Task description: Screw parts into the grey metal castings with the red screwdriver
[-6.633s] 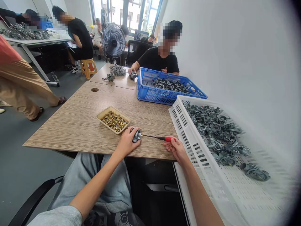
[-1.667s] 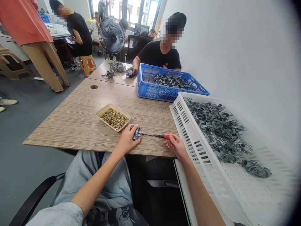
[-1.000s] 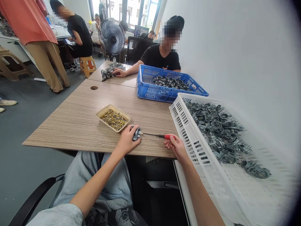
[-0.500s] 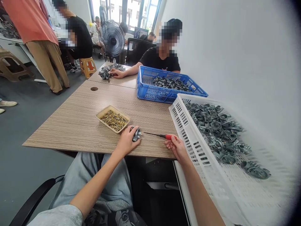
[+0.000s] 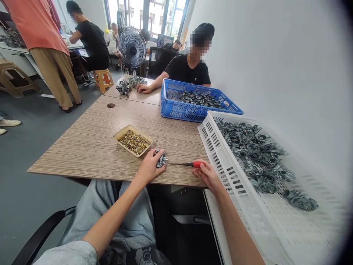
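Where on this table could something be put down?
Bare tabletop stretches left of the tub of brass parts and between it and the blue crate. Crowded: the near side, toward the white crate, where the left hand holds a carburetor and the right hand a screwdriver.

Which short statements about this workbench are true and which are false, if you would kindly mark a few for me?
1. The left hand holds a grey metal part. True.
2. The right hand grips a yellow-handled hammer. False: it holds a slim red-and-black-handled screwdriver.
3. The cream rectangular plastic tray contains brass-coloured pieces. True.
4. The blue perforated plastic crate is nearer the camera than the white perforated plastic crate. False: the white crate is nearer.
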Action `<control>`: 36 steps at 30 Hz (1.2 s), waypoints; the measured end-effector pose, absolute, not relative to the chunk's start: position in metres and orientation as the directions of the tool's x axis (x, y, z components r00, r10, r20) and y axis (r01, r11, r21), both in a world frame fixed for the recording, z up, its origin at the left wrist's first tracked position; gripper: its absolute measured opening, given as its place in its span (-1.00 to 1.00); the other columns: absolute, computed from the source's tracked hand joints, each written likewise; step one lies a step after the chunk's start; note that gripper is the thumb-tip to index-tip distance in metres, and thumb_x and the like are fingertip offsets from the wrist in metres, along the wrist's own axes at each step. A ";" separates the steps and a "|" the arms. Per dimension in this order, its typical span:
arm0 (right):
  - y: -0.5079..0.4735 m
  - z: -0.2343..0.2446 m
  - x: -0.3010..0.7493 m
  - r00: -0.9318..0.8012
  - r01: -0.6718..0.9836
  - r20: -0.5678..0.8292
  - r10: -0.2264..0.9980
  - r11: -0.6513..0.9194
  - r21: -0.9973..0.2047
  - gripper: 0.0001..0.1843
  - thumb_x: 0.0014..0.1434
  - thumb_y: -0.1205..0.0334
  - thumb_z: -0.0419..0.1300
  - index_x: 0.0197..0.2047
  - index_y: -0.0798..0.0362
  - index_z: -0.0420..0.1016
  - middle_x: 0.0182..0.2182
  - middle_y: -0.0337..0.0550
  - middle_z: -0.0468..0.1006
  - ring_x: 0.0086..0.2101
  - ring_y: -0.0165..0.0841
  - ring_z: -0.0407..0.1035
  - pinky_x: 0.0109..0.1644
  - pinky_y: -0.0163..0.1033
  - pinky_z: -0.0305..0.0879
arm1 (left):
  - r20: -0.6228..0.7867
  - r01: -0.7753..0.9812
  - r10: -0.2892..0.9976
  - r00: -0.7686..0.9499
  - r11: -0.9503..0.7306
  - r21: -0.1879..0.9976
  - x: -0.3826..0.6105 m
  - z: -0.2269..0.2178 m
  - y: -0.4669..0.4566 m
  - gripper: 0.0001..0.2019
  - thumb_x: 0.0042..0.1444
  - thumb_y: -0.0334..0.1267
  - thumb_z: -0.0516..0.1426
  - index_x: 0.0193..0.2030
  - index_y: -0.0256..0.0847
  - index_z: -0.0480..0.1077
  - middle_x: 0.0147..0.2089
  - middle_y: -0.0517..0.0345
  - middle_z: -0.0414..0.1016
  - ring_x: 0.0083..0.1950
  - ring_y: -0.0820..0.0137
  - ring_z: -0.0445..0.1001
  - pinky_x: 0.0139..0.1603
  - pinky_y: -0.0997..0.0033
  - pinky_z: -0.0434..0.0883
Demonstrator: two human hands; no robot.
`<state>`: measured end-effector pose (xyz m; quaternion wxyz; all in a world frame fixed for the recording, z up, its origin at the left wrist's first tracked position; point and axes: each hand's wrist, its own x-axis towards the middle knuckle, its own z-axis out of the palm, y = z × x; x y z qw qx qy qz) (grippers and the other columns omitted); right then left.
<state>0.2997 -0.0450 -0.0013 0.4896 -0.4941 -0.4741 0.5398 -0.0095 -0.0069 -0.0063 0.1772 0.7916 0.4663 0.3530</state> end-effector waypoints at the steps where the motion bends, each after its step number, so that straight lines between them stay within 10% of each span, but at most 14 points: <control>1: -0.045 -0.001 0.300 -0.024 -0.079 -0.073 0.997 -0.075 -0.994 -0.51 0.21 -0.25 0.37 -0.04 -0.01 0.60 -0.39 -0.10 0.67 -0.41 -0.29 0.49 -0.31 -0.19 0.37 | 0.390 0.611 0.864 0.319 -0.502 0.612 -0.009 -0.006 -0.007 -0.32 0.19 -0.22 0.26 0.46 -0.03 0.25 0.27 -0.10 0.32 0.29 0.08 0.40 0.38 0.06 0.38; 36: -0.043 -0.001 0.298 0.041 -0.122 -0.093 0.995 -0.087 -0.989 -0.53 0.17 -0.23 0.41 -0.11 0.00 0.61 -0.41 -0.09 0.67 -0.40 -0.27 0.52 -0.30 -0.18 0.43 | 0.386 0.614 0.866 0.319 -0.499 0.611 -0.010 -0.011 -0.005 -0.30 0.18 -0.23 0.26 0.46 -0.02 0.24 0.30 -0.10 0.29 0.32 0.07 0.38 0.38 0.03 0.39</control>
